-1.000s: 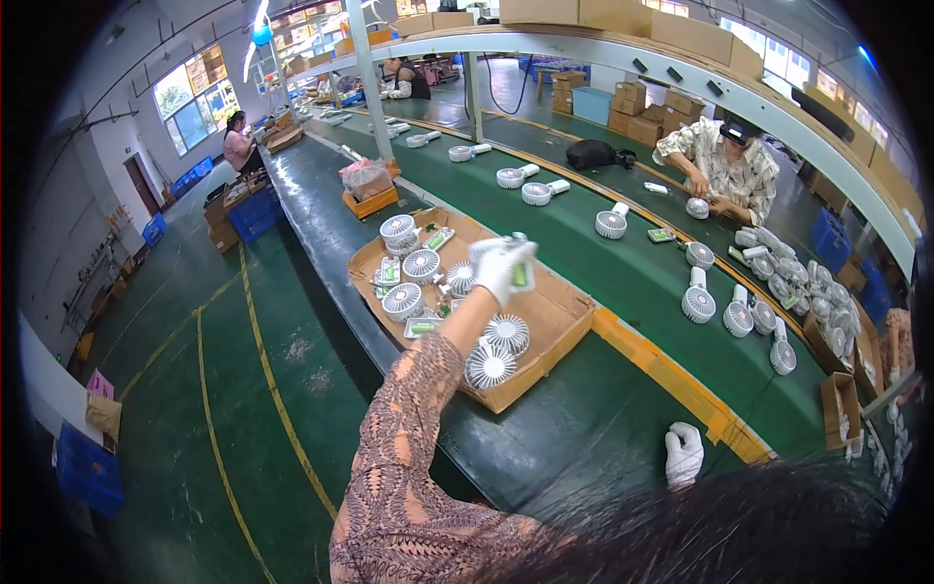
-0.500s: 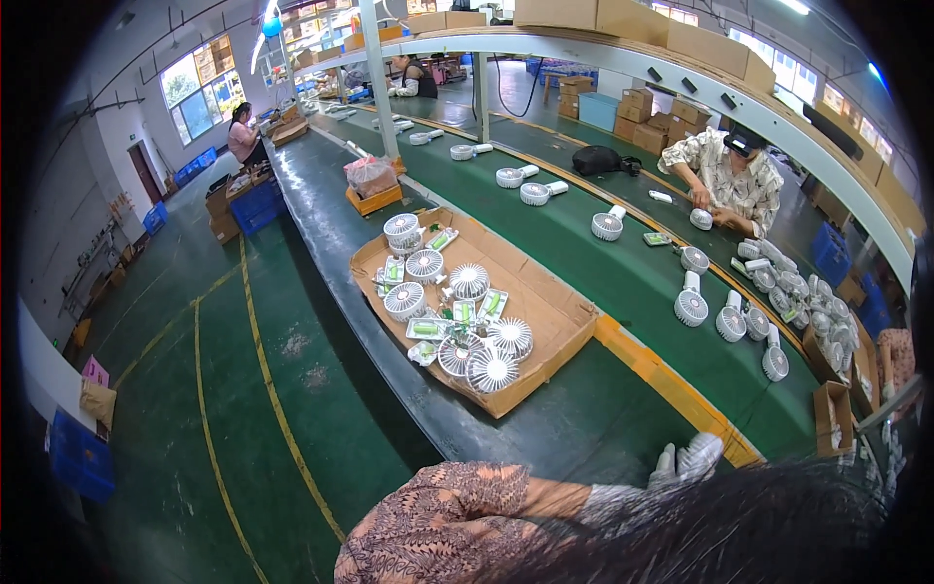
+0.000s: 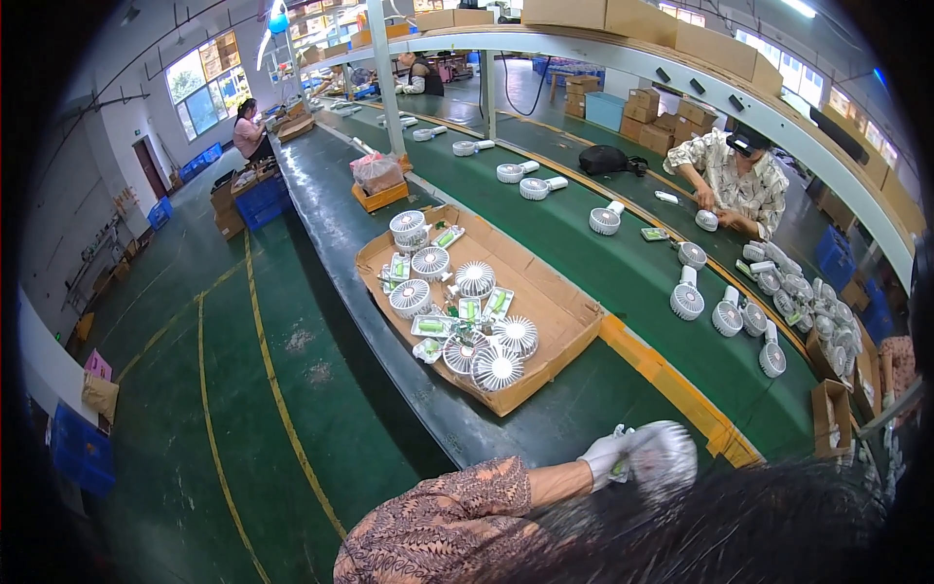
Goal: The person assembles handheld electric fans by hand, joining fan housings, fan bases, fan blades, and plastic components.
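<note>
My left hand (image 3: 605, 456), in a white glove, reaches in from the lower edge beyond the cardboard tray's near corner. Its fingers are closed around a white handheld fan (image 3: 665, 456). The fan's round head is smeared by motion, and a bit of green shows beside my fingers. Dark hair covers the lower right, and my right hand cannot be made out. Ahead on the left lies the shallow cardboard tray (image 3: 556, 310). It holds several white fan heads (image 3: 497, 369) and opened white handles with green parts (image 3: 470, 310).
A green conveyor belt (image 3: 545, 229) carries several white fans (image 3: 687, 300). Across it a person (image 3: 735, 180) handles a fan head beside a pile of fans (image 3: 817, 311). An orange bin (image 3: 381, 198) with a bagged item stands beyond the tray. A metal post (image 3: 383, 88) rises nearby.
My left hand has drawn back leftward and now shows with a fan in it. Belt fans have shifted slightly toward me. The view has turned a little.
</note>
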`<state>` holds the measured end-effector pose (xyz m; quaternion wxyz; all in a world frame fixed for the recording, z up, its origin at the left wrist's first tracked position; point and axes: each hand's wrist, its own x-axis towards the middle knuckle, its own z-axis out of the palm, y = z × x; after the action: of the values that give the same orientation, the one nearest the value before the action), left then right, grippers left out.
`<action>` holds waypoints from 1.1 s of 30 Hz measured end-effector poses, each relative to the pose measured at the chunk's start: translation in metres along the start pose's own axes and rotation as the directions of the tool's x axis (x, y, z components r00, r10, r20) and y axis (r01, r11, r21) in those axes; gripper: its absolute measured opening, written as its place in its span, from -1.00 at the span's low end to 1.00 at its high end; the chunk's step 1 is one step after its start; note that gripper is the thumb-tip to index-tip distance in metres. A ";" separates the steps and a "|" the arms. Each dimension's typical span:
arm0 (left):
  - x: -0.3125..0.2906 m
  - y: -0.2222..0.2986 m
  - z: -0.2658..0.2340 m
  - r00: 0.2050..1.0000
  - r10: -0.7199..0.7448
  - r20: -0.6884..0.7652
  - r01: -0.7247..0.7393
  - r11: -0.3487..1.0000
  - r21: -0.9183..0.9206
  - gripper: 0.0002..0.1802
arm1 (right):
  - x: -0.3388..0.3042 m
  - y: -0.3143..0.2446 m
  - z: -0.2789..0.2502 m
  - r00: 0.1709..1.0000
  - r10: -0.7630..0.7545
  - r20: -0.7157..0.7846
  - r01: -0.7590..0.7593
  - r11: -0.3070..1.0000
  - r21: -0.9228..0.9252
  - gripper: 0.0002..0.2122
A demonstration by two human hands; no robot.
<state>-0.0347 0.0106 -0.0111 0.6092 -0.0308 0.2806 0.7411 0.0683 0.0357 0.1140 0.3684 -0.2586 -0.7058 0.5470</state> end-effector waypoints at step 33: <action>-0.042 0.011 0.034 0.939 -0.226 0.259 0.037 0.816 0.577 -0.69 | 0.015 0.076 -0.035 0.930 0.366 0.042 -0.281 0.632 0.722 -0.72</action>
<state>-0.0244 -0.0126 0.0377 0.6781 0.2500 0.3828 0.5755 0.0846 0.0881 0.0489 0.3730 -0.2459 -0.3570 0.8203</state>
